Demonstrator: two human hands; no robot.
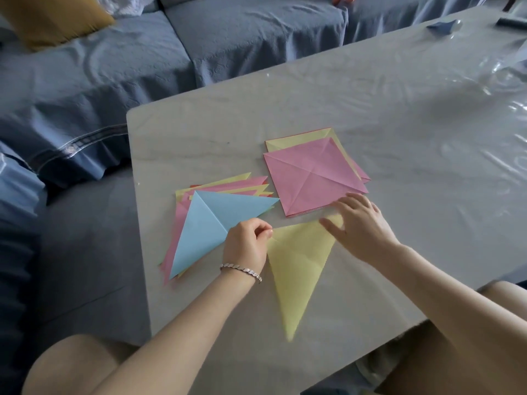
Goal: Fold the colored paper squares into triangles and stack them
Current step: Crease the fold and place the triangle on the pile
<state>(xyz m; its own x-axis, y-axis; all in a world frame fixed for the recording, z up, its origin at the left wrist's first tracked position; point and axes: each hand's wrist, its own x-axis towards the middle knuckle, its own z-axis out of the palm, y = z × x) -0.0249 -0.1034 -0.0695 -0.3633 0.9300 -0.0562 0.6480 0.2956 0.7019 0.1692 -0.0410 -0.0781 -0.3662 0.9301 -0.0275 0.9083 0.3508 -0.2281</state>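
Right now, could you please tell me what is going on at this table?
A person is folding colored paper at the table. The left hand pinches one corner of a folded yellow triangle, while the right hand lies with straight fingers on its far corner. Left of it sits the pile of finished triangles, with a blue triangle on top. Beyond the hands lies the pile of squares, topped by a creased pink square.
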